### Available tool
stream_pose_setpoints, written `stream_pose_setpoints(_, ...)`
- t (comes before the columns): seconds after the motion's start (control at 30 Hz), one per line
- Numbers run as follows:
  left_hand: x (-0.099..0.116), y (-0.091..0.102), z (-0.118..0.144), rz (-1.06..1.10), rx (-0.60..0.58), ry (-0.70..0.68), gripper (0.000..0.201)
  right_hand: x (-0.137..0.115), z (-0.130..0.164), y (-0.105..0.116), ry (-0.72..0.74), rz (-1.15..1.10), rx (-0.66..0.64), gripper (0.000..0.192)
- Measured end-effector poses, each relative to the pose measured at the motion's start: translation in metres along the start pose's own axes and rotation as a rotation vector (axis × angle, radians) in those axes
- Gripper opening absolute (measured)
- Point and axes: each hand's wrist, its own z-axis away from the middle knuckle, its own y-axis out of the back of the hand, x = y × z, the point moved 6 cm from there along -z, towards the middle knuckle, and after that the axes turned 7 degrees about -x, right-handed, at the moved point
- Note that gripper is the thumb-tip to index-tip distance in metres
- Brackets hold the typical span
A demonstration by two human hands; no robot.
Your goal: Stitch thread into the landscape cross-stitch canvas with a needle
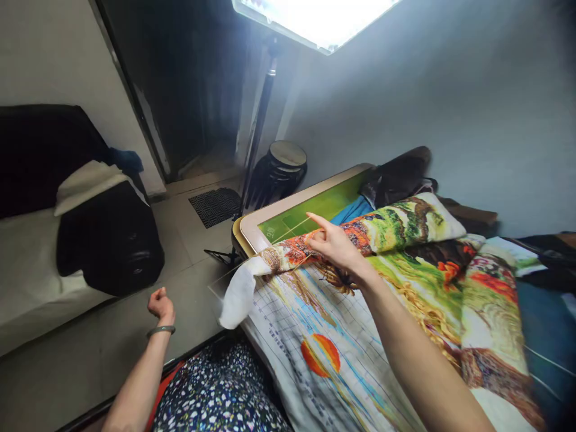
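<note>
Now our right hand point(335, 243) pinches a thin thread point(288, 231) over the soft, floppy picture cloth point(360, 324) in the middle. Our left hand point(161, 305), lower left, is a loose fist. Hold the thread gently.

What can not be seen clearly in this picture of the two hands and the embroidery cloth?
- Head view: what the left hand pinches, if anything; its fist is turned away.
- Head view: a needle at the right hand; too small. Only a thin thread shows.
- Head view: most of the table, hidden by the embroidery cloth.
- Head view: the cloth's near end, cut off by the bottom edge.
</note>
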Motion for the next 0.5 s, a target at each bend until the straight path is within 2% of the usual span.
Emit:
stream_pose_setpoints(0.1, 0.014, -0.019, 0.009, 0.025, -0.152, -0.106, 0.031, 0.059, -0.003, 0.019, -0.285, -0.148, 0.080, 0.067)
stream_pose_setpoints(0.17, 0.026, -0.034, 0.016, 0.051, -0.238, -0.168, 0.036, 0.092, 0.005, 0.034, -0.382, -0.190, 0.105, 0.057)
stream_pose_setpoints(0.2, 0.031, -0.041, 0.018, 0.063, -0.273, -0.189, 0.038, 0.110, 0.013, 0.041, -0.477, -0.302, 0.145, 0.056)
stream_pose_setpoints(0.33, 0.046, -0.054, 0.020, 0.087, -0.362, -0.233, 0.039, 0.141, 0.046, 0.072, -0.561, -0.371, 0.242, 0.062)
stream_pose_setpoints(0.5, 0.056, -0.045, 0.018, 0.091, -0.400, -0.285, 0.040, 0.171, 0.087, 0.108, -0.631, -0.376, 0.346, 0.064)
